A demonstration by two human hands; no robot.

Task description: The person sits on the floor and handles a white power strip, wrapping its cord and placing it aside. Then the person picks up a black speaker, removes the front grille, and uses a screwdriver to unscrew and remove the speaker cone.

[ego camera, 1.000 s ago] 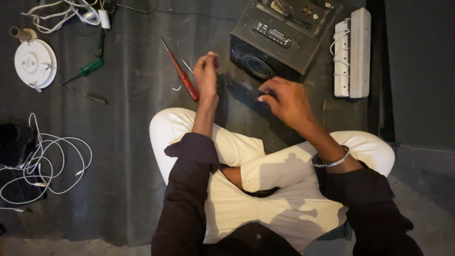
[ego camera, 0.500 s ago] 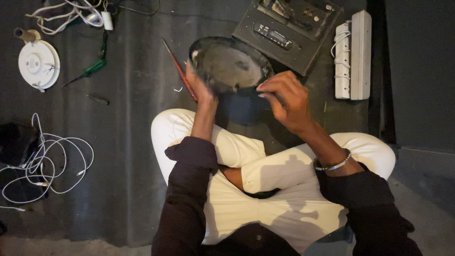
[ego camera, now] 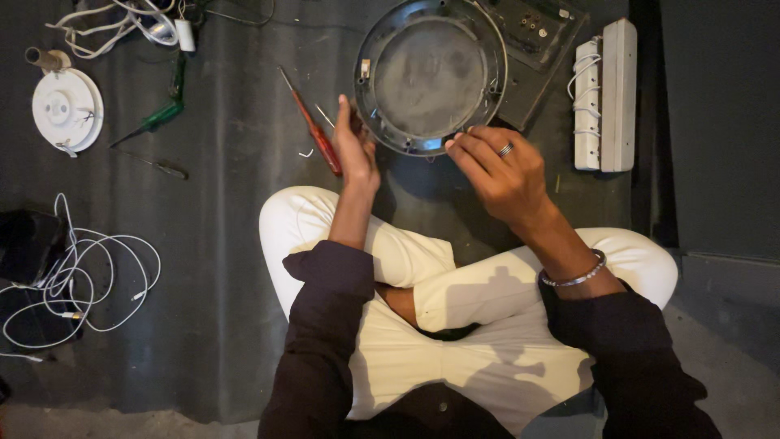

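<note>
A person seated cross-legged on a dark mat holds one round dark dish (ego camera: 431, 75) up between two hands. The left hand (ego camera: 355, 150) clasps the dish's lower left rim, fingers curled behind it and thumb toward the front. The right hand (ego camera: 500, 169) pinches the lower right rim with its fingertips closed on the edge; a ring shows on one finger and a bracelet on that wrist. The dish is a shallow pan with a raised rim, a dusty, scuffed flat centre and a few small fittings around the inner edge, its hollow side facing the camera.

Just beside the left hand, on its outer side, lies one red screwdriver (ego camera: 313, 126). Farther out lie one green screwdriver (ego camera: 154, 120) and one white disc (ego camera: 67, 110). Behind the dish sits one dark box (ego camera: 540, 41); beyond the right hand rests one white power strip (ego camera: 603, 93). Two tangles of white cable (ego camera: 77, 280) lie well apart from the grip.
</note>
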